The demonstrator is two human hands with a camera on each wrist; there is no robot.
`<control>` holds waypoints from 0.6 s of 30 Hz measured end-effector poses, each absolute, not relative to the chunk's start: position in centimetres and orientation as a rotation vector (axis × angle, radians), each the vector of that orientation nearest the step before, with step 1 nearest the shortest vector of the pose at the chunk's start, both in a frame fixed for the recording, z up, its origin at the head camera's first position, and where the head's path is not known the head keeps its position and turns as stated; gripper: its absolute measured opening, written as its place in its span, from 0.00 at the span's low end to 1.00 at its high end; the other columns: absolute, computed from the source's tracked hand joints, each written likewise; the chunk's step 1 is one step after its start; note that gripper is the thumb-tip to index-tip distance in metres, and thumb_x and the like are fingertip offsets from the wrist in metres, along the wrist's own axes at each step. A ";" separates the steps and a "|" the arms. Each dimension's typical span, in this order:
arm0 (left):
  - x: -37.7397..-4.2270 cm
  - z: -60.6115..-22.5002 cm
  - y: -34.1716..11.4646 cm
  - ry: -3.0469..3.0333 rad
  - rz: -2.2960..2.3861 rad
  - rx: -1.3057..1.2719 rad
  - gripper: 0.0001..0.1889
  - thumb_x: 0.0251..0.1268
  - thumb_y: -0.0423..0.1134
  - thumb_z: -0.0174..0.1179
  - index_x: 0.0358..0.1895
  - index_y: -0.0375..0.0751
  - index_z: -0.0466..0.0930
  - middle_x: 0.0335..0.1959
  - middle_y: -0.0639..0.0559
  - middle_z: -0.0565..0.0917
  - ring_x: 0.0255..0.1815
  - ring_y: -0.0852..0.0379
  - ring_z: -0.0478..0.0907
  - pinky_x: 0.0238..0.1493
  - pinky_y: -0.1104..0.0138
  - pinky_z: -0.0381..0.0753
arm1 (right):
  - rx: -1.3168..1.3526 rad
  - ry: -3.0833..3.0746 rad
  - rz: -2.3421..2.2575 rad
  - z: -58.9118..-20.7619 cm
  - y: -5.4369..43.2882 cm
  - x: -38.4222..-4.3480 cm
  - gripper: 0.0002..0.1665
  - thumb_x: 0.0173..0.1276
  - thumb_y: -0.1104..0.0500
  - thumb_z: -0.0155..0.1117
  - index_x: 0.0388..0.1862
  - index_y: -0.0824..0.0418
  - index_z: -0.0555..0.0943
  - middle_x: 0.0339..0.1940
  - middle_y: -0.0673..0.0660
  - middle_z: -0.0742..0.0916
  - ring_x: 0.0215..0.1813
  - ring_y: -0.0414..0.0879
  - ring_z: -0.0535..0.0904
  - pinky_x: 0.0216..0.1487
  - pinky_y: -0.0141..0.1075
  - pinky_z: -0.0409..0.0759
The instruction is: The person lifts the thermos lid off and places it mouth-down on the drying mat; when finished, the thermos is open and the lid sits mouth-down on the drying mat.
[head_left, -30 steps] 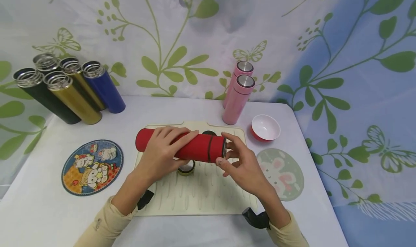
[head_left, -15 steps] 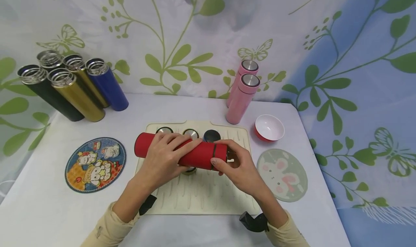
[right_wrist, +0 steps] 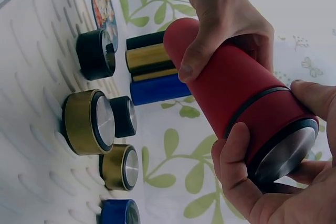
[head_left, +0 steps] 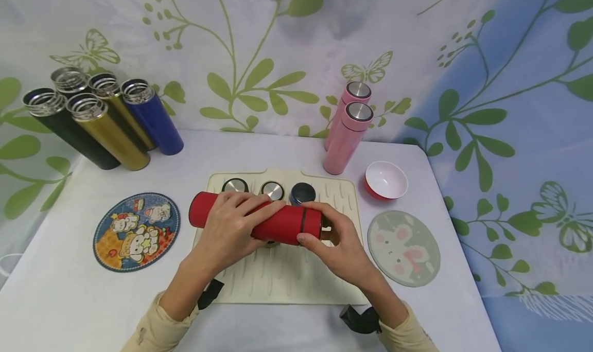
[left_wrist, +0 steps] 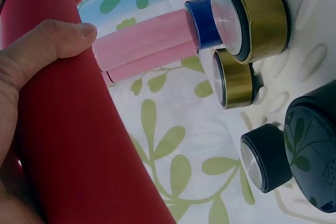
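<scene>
A red thermos (head_left: 282, 222) lies sideways in the air over a cream ribbed mat (head_left: 287, 280), its base to the left. Round its body my left hand (head_left: 231, 221) is wrapped, thumb along the red wall in the left wrist view. At the other end my right hand (head_left: 340, 239) grips the red lid (right_wrist: 281, 135), thumb and fingers around it. The lid sits on the bottle, with a dark band at the joint and a silver disc on top. Bottle lids stand beneath on the mat: a black lid (right_wrist: 96, 54), a gold lid (right_wrist: 79, 121) and a blue lid (head_left: 303, 193) among them.
Open bottles, including a gold bottle (head_left: 113, 136) and a blue bottle (head_left: 155, 120), stand back left. Two pink thermoses, the nearer pink thermos (head_left: 345, 143) in front, stand back right beside a red-and-white bowl (head_left: 386, 179). Round mats flank the cream one: a cartoon mat (head_left: 136, 232) and a rabbit mat (head_left: 404, 248).
My right hand has closed in around the lid, its thumb shifting left onto the red wall. The thermos sits slightly lower in view, uncovering lids behind it. My left hand keeps its grip.
</scene>
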State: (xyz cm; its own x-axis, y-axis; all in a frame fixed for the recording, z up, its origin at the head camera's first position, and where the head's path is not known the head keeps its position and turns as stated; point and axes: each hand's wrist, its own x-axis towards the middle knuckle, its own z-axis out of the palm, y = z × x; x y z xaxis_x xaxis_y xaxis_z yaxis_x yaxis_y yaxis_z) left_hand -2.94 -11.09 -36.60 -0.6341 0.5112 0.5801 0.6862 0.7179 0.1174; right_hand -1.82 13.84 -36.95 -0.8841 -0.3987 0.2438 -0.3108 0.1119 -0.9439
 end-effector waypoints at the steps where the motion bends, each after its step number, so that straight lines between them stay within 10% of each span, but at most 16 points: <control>1: -2.9 -36.6 -11.1 -2.406 -0.456 -0.908 0.43 0.30 0.49 0.86 0.62 0.54 0.82 0.50 0.47 0.86 0.51 0.45 0.79 0.53 0.48 0.75 | -0.742 2.295 -1.907 -37.0 13.8 -1.7 0.29 0.65 0.65 0.70 0.65 0.58 0.75 0.55 0.54 0.82 0.50 0.54 0.80 0.42 0.45 0.86; 18: -2.5 -37.1 -11.8 -2.504 -0.618 -0.922 0.42 0.31 0.43 0.85 0.62 0.52 0.82 0.52 0.49 0.86 0.52 0.46 0.81 0.53 0.49 0.75 | -1.152 2.546 -1.699 -37.2 13.7 -1.5 0.37 0.58 0.63 0.77 0.67 0.60 0.74 0.52 0.54 0.82 0.50 0.47 0.78 0.37 0.36 0.83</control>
